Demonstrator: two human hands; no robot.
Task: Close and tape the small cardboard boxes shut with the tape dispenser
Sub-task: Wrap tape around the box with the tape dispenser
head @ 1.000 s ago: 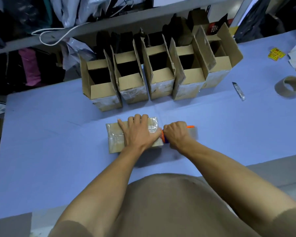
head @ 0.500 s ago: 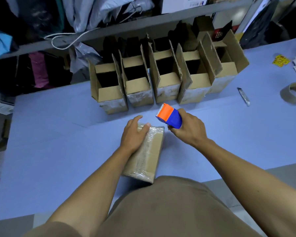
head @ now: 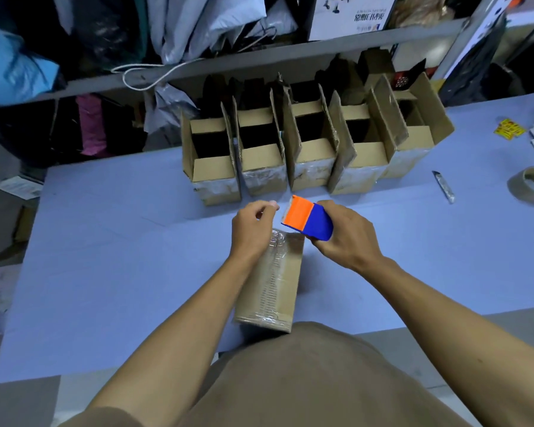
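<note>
The tape dispenser [head: 307, 221] is clamped in the right grip [head: 342, 238]. The left grip [head: 253, 229], fingers curled, pinches apparently at tape, above the taped box [head: 272, 285] on the worktop [head: 105, 241].

Blue-covered table [head: 105, 241], taped box [head: 272, 291], five open boxes [head: 290, 155], knife-like tool [head: 443, 186], tape roll [head: 529, 186], yellow labels [head: 507, 131]

Cluttered grey shelf [head: 259, 61] behind blue table [head: 105, 257]
</note>
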